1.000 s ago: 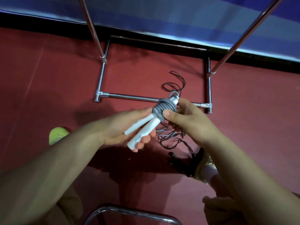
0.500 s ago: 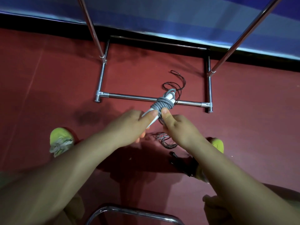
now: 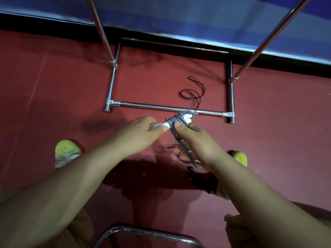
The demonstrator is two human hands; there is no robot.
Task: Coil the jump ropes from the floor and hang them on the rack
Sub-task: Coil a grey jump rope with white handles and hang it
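grey rope (image 3: 176, 120) – white handles (image 3: 188, 120) | maroon floor (image 3: 53, 90) | lime-green shoes (image 3: 65, 152) – chrome rack (image 3: 161, 106)

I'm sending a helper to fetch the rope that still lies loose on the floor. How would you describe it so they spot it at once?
Find the chrome rack by the blue wall; its base bars frame a patch of red floor. Inside that frame, near the front bar, lies a thin dark rope in a loose curl. Unlike the grey rope wound round white handles in the person's hands, it is dark, uncoiled and untouched.
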